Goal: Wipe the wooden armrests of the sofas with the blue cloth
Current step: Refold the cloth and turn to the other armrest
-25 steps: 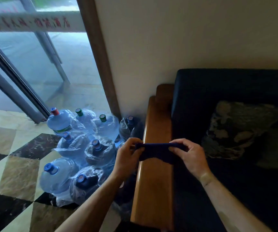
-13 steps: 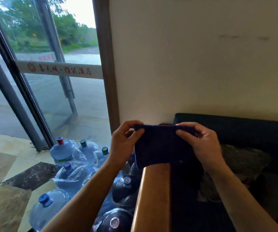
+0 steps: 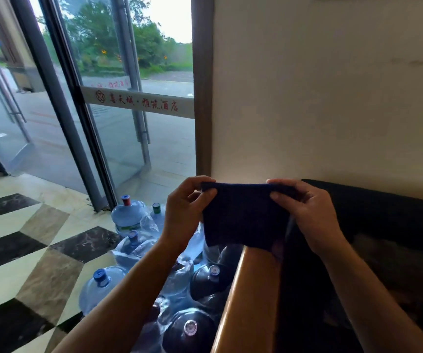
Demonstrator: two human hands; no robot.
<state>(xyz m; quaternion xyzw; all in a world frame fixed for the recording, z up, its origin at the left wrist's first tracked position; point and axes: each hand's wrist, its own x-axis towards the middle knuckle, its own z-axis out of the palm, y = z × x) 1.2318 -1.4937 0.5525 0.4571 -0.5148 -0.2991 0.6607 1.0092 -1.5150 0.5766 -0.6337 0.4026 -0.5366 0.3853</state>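
I have the blue cloth (image 3: 243,217) stretched between my 2 hands, raised in front of the wall and hanging clear above the wooden armrest (image 3: 248,299). My left hand (image 3: 182,212) pinches the top left corner between thumb and curled fingers, and my right hand (image 3: 309,212) pinches the top right corner the same way. Held taut like this, I judge I'm squaring the cloth up into a flat pad before bringing it down on the wood (its lower edge hangs just above the armrest's far end).

The dark sofa (image 3: 383,225) sits to the right of the armrest. Crowded on the floor along the armrest's left side is a cluster of large water bottles (image 3: 128,217), some wrapped in clear plastic. They could hamper reaching the armrest's outer face. Beyond them stands a glass door (image 3: 118,138).
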